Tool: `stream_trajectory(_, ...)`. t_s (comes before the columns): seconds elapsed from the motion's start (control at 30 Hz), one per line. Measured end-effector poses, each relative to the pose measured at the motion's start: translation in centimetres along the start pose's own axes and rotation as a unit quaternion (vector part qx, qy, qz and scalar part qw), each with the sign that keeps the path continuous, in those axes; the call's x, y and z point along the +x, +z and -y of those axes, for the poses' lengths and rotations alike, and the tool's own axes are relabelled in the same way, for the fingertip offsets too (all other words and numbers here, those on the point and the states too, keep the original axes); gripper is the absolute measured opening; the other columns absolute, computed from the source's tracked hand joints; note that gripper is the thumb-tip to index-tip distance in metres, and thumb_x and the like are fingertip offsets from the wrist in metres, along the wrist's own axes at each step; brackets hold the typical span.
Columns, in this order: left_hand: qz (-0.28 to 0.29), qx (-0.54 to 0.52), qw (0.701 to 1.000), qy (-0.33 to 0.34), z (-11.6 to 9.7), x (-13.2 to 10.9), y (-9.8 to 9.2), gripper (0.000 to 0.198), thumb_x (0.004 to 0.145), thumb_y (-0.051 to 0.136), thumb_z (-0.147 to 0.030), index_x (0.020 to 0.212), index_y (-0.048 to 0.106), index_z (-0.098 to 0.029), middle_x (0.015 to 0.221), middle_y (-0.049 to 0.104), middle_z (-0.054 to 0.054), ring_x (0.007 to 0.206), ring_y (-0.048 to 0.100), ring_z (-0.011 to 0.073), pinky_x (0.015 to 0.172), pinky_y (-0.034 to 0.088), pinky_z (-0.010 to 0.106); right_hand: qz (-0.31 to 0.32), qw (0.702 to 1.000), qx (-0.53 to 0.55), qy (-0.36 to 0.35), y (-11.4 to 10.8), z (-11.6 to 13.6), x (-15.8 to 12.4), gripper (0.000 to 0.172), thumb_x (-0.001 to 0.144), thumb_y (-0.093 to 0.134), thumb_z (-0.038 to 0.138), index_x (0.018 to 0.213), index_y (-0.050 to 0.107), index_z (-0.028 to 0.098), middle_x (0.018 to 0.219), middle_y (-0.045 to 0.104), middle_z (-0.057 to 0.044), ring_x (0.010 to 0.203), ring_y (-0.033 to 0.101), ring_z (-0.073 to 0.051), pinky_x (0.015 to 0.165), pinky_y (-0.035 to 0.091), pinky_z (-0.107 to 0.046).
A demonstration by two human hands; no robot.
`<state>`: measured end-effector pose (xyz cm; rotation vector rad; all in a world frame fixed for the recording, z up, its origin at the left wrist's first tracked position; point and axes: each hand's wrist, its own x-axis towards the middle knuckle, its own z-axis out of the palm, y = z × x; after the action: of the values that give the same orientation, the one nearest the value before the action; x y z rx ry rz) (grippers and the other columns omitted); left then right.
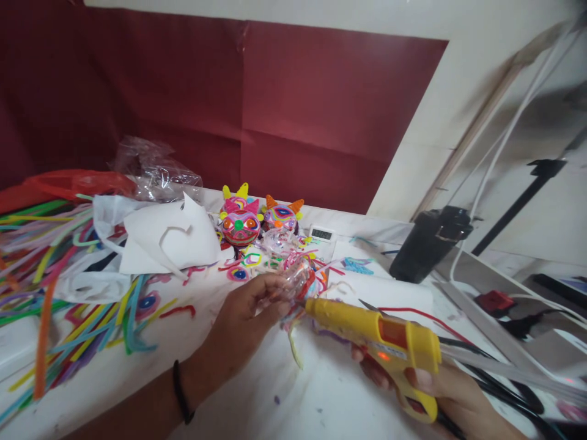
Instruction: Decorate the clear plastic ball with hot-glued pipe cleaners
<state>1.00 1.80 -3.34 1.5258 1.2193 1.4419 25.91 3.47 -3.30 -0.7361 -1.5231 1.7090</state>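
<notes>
A yellow hot glue gun is gripped by my right hand, its nozzle pointing left and a clear glue stick trailing out behind. The gun's small orange light is lit. My left hand pinches a clear plastic piece with red and blue pipe cleaner strands on it. The nozzle is right beside this piece; whether they touch I cannot tell. Just behind my hands lie loose pipe cleaner bits, among them a blue and pink eye-shaped coil.
Colourful animal-face ornaments stand at the back by a small digital timer. Many pipe cleaners and cut white paper cover the left. A black bottle, scissors and cables are on the right.
</notes>
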Motion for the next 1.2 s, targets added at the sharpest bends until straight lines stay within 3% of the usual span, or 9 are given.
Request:
stream_trajectory(0.23, -0.004, 0.011, 1.0, 0.0, -0.18, 0.07, 0.02, 0.012, 0.078, 0.062, -0.025, 0.089, 0.064, -0.02, 0.087, 0.068, 0.001, 0.08, 0.062, 0.0163, 0.072, 0.047, 0.026, -0.063, 0.996, 0.041, 0.038, 0.81, 0.33, 0.01, 0.051, 0.046, 0.081, 0.051, 0.082, 0.073, 0.015, 0.078, 0.071, -0.01, 0.052, 0.051, -0.013, 0.037, 0.033, -0.018)
stream_trajectory(0.77, -0.005, 0.046, 0.999, 0.001, 0.31, 0.12, -0.24, 0.013, 0.08, 0.061, -0.027, 0.092, 0.063, -0.021, 0.089, 0.067, 0.001, 0.081, 0.061, 0.0173, 0.072, 0.046, 0.027, -0.08, 0.996, 0.025, 0.011, 0.75, 0.39, -0.08, 0.043, 0.052, 0.082, 0.047, 0.08, 0.075, 0.016, 0.072, 0.073, -0.009, 0.047, 0.054, -0.014, 0.043, 0.044, -0.023)
stream_trajectory(0.93, -0.012, 0.051, 0.999, -0.002, 0.29, 0.13, -0.18, 0.016, 0.079, 0.062, -0.028, 0.092, 0.064, -0.02, 0.086, 0.068, 0.001, 0.081, 0.062, 0.018, 0.073, 0.047, 0.027, -0.081, 0.997, 0.008, 0.006, 0.87, 0.39, -0.07, 0.045, 0.052, 0.081, 0.05, 0.08, 0.075, 0.016, 0.074, 0.073, -0.01, 0.049, 0.053, -0.013, 0.041, 0.042, -0.022)
stream_trajectory(1.1, -0.008, 0.043, 0.999, 0.003, 0.39, 0.17, -0.24, 0.014, 0.08, 0.062, -0.027, 0.092, 0.064, -0.021, 0.086, 0.068, 0.0, 0.081, 0.062, 0.0173, 0.072, 0.047, 0.026, -0.076, 0.997, -0.001, 0.026, 0.76, 0.45, 0.04, 0.045, 0.048, 0.081, 0.052, 0.073, 0.075, 0.014, 0.053, 0.057, -0.002, 0.046, 0.046, -0.01, 0.037, 0.036, -0.018)
stream_trajectory(1.2, -0.008, 0.042, 0.999, -0.001, 0.43, 0.19, -0.28, 0.015, 0.08, 0.062, -0.027, 0.093, 0.064, -0.021, 0.087, 0.068, 0.0, 0.081, 0.063, 0.0167, 0.073, 0.048, 0.026, -0.069, 0.997, -0.001, 0.023, 0.69, 0.45, 0.1, 0.044, 0.05, 0.081, 0.05, 0.073, 0.075, 0.013, 0.051, 0.052, -0.001, 0.045, 0.043, -0.009, 0.036, 0.035, -0.016)
